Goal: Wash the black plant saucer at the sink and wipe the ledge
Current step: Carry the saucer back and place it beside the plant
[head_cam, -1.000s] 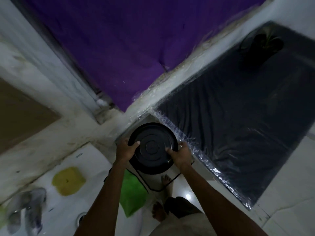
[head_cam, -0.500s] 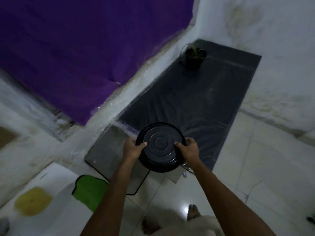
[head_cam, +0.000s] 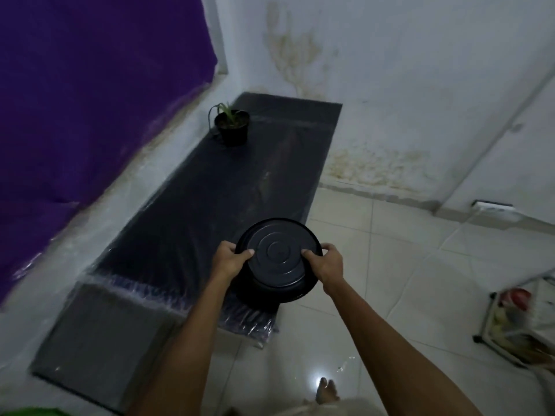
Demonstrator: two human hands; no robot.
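Observation:
The round black plant saucer (head_cam: 277, 259), ringed with raised circles, is held in the air in front of me over the near right edge of the dark ledge (head_cam: 210, 205). My left hand (head_cam: 229, 261) grips its left rim, thumb on top. My right hand (head_cam: 326, 262) grips its right rim the same way. The ledge is a long dark slab covered in shiny plastic sheeting, running away from me along the wall.
A small potted plant (head_cam: 232, 124) stands at the ledge's far end. A purple curtain (head_cam: 90, 85) hangs at left. A green cloth (head_cam: 33, 411) shows at the bottom left corner. A wheeled rack (head_cam: 522, 319) with items stands right on the white tiled floor (head_cam: 390, 280).
My view has swung right, away from the white sink; the whole ledge and potted plant now show. Both hands keep holding the saucer, carried rightward along the ledge.

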